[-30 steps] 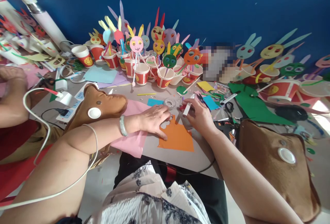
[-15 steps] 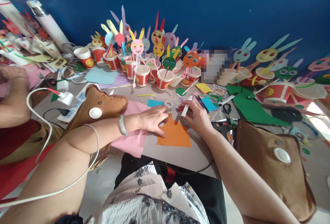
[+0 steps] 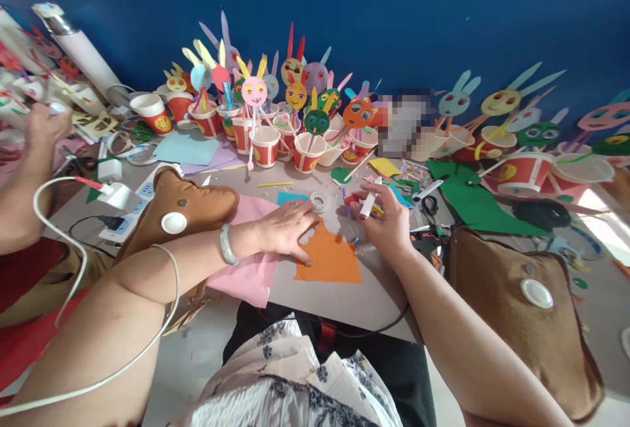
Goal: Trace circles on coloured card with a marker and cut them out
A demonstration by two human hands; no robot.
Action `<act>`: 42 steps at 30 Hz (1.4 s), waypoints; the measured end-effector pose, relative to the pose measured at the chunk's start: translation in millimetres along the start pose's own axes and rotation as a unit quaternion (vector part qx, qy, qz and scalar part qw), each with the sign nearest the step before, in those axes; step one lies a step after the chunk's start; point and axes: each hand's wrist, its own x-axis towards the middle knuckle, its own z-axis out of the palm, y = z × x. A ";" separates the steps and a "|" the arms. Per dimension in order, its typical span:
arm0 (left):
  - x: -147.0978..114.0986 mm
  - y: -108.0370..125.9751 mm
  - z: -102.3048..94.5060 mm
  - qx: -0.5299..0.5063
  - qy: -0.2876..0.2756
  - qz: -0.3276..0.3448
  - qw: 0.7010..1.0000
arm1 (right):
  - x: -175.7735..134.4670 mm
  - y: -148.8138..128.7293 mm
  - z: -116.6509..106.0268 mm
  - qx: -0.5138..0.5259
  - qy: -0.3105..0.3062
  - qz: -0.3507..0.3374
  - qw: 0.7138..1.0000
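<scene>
My left hand [image 3: 288, 229] lies with fingers spread over the upper left edge of a sheet of orange paper [image 3: 329, 258]. The sheet has an uneven top edge. In my right hand [image 3: 388, 220], just right of the sheet, is a short white pen-like stick [image 3: 368, 205], pinched between thumb and fingers above the table. A roll of clear tape [image 3: 319, 201] lies between the hands, with a piece of blue paper [image 3: 291, 198] beside it. Under my left forearm is pink paper [image 3: 246, 263]. A purple pen [image 3: 346, 203] lies by my right fingertips.
Paper cups [image 3: 266, 146] with rabbit-faced figures line the back. Brown plush warmers lie left [image 3: 194, 203] and right [image 3: 497, 289]. A white cable [image 3: 83, 250] crosses my left arm near a power strip [image 3: 140, 201]. Another person's arm [image 3: 29, 171] is at far left.
My right hand has shifted slightly right and turned the white stick. My left hand stays on the orange paper. The other person's hand has risen. The whole view has moved a little.
</scene>
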 end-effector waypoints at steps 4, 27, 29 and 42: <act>0.2 -1.0 -0.6 -0.005 -0.007 0.001 1.000 | -0.7 -1.1 0.7 0.010 -0.016 0.009 1.000; 0.3 2.3 -9.6 -0.001 -0.028 0.006 1.000 | -2.2 7.8 7.5 -0.035 -0.114 -0.045 0.992; 0.3 2.1 -10.0 -0.011 -0.032 0.006 0.999 | -2.9 5.5 6.5 -0.045 -0.103 -0.051 0.992; 2.8 -4.1 -5.3 -0.060 -0.015 0.007 0.998 | -11.2 -13.5 1.2 -0.071 -0.068 -0.142 0.985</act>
